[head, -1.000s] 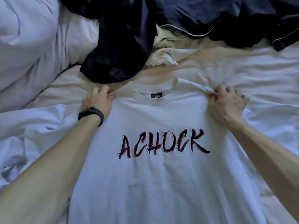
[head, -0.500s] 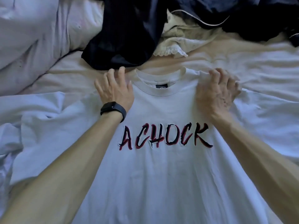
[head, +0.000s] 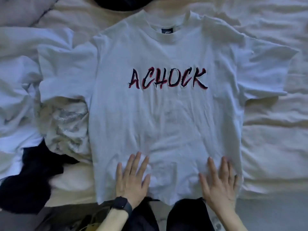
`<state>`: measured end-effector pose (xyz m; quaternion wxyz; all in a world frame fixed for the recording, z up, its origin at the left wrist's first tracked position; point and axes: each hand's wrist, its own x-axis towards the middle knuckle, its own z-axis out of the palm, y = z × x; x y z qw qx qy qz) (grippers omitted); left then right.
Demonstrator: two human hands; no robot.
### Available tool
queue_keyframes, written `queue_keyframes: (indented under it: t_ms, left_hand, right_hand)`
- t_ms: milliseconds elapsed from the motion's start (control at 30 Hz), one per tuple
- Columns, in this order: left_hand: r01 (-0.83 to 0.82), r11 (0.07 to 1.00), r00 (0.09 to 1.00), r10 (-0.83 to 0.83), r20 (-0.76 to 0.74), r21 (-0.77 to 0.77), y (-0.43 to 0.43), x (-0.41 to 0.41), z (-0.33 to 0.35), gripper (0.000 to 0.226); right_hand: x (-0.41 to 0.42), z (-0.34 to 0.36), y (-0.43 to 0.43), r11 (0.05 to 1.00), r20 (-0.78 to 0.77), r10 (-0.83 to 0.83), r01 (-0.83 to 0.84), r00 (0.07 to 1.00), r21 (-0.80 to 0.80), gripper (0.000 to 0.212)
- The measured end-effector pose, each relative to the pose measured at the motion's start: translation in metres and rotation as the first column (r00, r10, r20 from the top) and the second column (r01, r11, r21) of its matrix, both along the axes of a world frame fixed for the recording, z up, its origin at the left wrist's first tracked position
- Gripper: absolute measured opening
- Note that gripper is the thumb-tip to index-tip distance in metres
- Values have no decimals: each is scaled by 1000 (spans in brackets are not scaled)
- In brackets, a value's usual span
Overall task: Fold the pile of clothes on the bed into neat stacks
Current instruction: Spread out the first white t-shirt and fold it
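A white T-shirt [head: 166,122] with "ACHOCK" lettered in dark and red across the chest lies spread flat, front up, on the bed, collar at the far side and both sleeves out to the sides. My left hand [head: 131,179], with a black watch on its wrist, presses flat on the shirt near the hem, left of centre. My right hand [head: 220,182] lies flat with fingers spread on the hem's right part. Neither hand holds anything.
A crumpled pale garment [head: 66,127] lies against the shirt's left side, and a dark garment [head: 28,184] sits at the near left. Another dark garment [head: 120,4] shows at the top edge. White rumpled bedsheet [head: 270,130] stretches to the right.
Both hands have moved from the shirt's shoulders by the collar down to the hem, going from gripping to lying flat. The view has tilted down, so the far clothes pile is mostly out of sight.
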<state>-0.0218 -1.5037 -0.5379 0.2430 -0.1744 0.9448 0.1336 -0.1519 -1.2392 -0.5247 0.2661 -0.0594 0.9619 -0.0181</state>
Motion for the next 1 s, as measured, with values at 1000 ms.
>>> queue_keyframes:
  t_ms: [1000]
  left_hand:
    - [-908, 49, 108, 987, 119, 416, 25, 178, 59, 18]
  right_hand:
    - [55, 38, 168, 647, 39, -696, 650, 717, -399, 28]
